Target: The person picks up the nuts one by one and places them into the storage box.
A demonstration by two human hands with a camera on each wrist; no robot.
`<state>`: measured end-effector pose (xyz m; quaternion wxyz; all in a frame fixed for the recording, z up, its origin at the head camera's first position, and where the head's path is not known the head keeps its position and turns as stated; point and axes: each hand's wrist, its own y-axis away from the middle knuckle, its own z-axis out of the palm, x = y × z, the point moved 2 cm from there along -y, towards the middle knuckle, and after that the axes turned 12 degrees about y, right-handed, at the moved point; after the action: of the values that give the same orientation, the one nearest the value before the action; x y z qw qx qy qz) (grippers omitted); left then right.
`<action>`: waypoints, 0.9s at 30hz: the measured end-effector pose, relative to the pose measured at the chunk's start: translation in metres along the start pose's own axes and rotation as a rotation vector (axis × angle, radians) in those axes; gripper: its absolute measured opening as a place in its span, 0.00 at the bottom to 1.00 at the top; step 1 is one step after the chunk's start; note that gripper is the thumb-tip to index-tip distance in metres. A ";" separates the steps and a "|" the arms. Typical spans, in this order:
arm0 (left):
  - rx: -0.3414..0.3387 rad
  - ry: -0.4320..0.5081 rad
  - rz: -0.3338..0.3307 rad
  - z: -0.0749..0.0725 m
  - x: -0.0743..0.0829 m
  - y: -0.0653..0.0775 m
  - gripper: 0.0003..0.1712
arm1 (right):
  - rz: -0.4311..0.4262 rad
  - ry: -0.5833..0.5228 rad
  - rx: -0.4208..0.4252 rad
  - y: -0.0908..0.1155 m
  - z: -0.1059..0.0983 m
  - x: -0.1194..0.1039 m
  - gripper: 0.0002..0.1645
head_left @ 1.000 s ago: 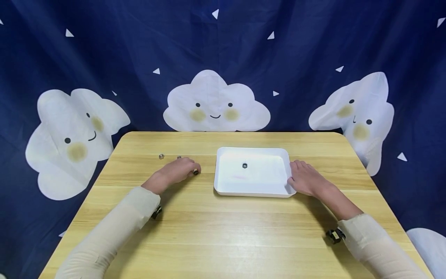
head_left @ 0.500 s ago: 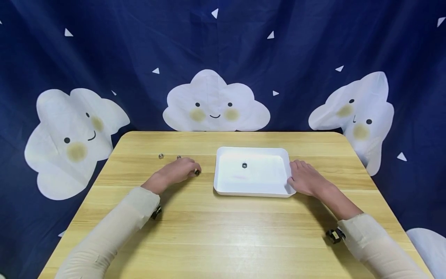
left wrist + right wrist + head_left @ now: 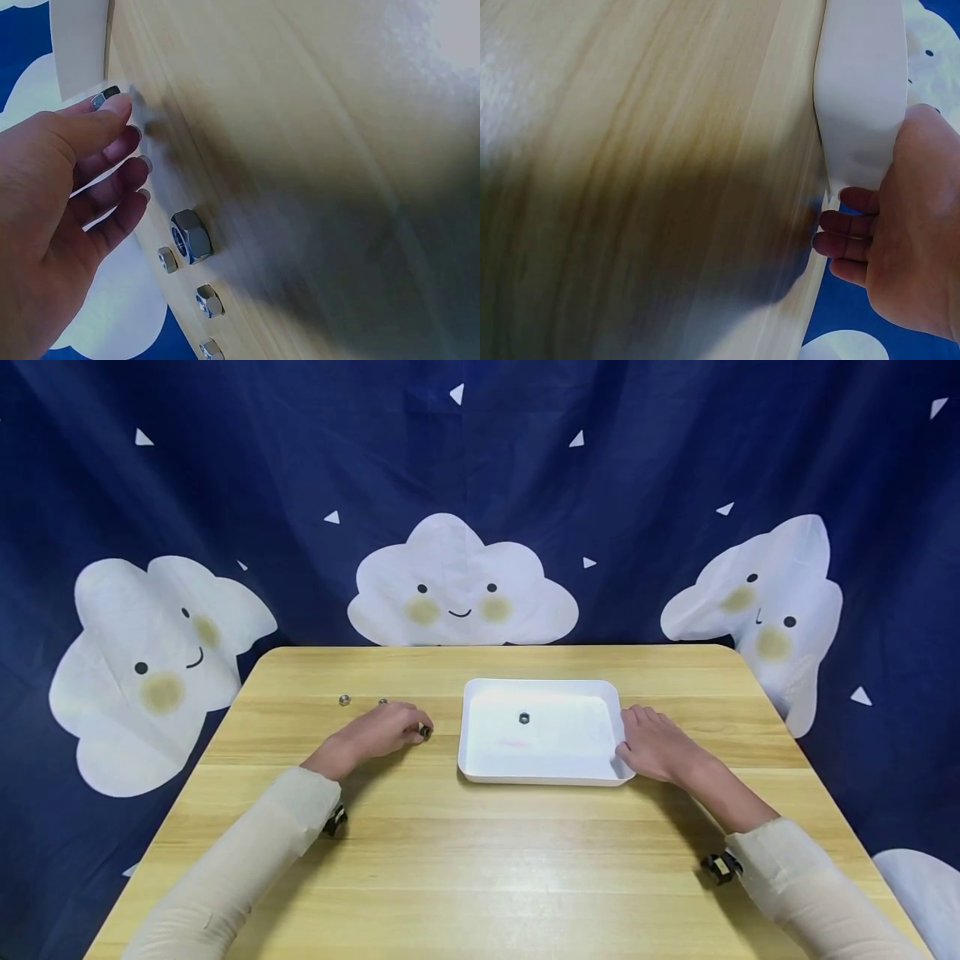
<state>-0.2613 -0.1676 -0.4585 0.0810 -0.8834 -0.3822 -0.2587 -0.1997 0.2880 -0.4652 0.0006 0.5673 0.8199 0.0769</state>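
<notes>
Between thumb and index finger, my left hand (image 3: pixel 378 732) pinches a small metal hex nut (image 3: pixel 106 97), low over the table and left of the tray. The other fingers are loosely bent. My right hand (image 3: pixel 660 745) holds the right rim of a shallow white tray (image 3: pixel 543 780), thumb at the inner side and fingers outside. Inside the tray lies one dark hex nut (image 3: pixel 524 718). Below my left hand in its wrist view, a large hex nut (image 3: pixel 191 236) stands on the table with smaller nuts (image 3: pixel 210 300) near it.
On the wooden table (image 3: pixel 480 860), two nuts show in the head view: one at the far left (image 3: pixel 344 700), another partly hidden behind my left hand. A dark blue curtain (image 3: pixel 480 460) with cloud prints hangs behind the table's back edge.
The nut in my left fingers has shifted very slightly to the right and shows more clearly. My right hand and the tray have stayed in place; the head view has tilted a little.
</notes>
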 end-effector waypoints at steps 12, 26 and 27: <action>0.087 0.275 -0.113 -0.002 -0.003 -0.007 0.17 | 0.003 -0.001 -0.005 0.000 -0.001 0.000 0.29; 0.182 0.421 -0.131 -0.005 0.005 -0.013 0.16 | 0.003 -0.006 -0.005 0.001 -0.001 -0.002 0.30; 0.186 0.422 -0.130 -0.005 0.005 -0.013 0.16 | 0.003 -0.006 -0.006 0.001 -0.001 -0.002 0.30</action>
<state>-0.2697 -0.1570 -0.4525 0.2232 -0.7720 -0.4353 -0.4058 -0.1987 0.2864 -0.4641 0.0046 0.5687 0.8189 0.0776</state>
